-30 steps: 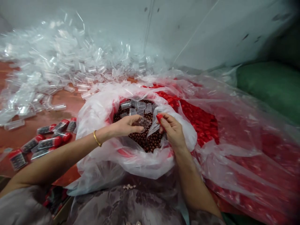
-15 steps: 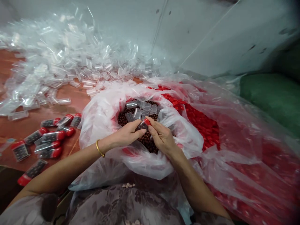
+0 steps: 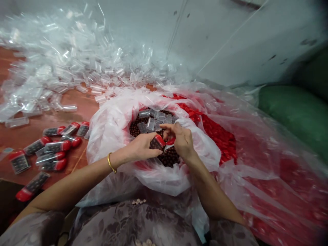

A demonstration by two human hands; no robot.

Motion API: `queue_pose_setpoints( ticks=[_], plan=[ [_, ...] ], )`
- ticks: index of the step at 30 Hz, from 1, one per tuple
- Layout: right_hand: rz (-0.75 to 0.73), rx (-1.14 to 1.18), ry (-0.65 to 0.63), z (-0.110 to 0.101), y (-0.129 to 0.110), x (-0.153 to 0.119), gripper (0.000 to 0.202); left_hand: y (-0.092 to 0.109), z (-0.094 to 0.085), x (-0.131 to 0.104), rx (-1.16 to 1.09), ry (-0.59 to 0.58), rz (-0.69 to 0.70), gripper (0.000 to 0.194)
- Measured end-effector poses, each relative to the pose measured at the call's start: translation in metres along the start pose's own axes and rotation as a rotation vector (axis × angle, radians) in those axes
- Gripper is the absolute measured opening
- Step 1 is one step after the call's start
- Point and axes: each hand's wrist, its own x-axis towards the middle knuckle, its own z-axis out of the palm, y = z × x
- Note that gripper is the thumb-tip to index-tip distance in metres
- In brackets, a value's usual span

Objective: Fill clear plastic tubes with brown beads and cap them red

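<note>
My left hand is closed around a small clear container with a red cap, with dark brown beads inside it. Just to its right, my right hand has curled fingers, apart from that container. A red cap shows under those fingers, against the palm. Both hands are over an opened white plastic bag full of dark brown beads. Several empty clear containers lie on the beads.
Left of the bag, several filled, red-capped containers lie on the reddish-brown table. A large heap of empty clear containers covers the back. To the right, a clear plastic bag holds red caps. A green rounded object stands beyond.
My right hand has come off the capped container and curled, with a red cap now showing under its fingers. My left hand still holds the container. The view has shifted slightly.
</note>
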Motion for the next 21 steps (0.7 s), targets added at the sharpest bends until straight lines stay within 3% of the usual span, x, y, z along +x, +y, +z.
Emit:
queue_pose_setpoints(
  ticks=[2, 4, 8, 10, 14, 17, 19, 21],
  plan=[
    [0.148, 0.186, 0.015, 0.012, 0.000, 0.007, 0.072, 0.003, 0.000, 0.000, 0.095, -0.003, -0.036, 0.012],
    [0.232, 0.304, -0.068, 0.023, -0.002, 0.012, 0.079, 0.005, 0.001, -0.001, 0.197, -0.012, -0.048, 0.011],
    [0.264, 0.288, -0.329, 0.036, -0.004, 0.012, 0.086, 0.003, 0.003, -0.002, 0.390, -0.030, -0.033, 0.009],
    [0.215, 0.219, -0.392, 0.036, -0.002, 0.010, 0.088, 0.002, 0.005, -0.004, 0.496, -0.031, -0.021, 0.011],
    [0.044, 0.066, -0.355, 0.037, 0.000, 0.007, 0.089, 0.004, 0.008, -0.004, 0.668, -0.041, -0.063, 0.018],
    [0.019, 0.111, -0.316, 0.038, -0.008, 0.007, 0.083, 0.008, 0.009, -0.004, 0.672, -0.006, -0.013, 0.013],
    [0.025, 0.174, -0.239, 0.030, -0.015, 0.007, 0.082, 0.009, 0.006, -0.010, 0.596, 0.053, 0.068, 0.011],
    [-0.022, 0.132, -0.080, 0.008, -0.016, 0.007, 0.074, 0.006, -0.005, -0.027, 0.495, 0.147, 0.126, 0.014]
  ],
)
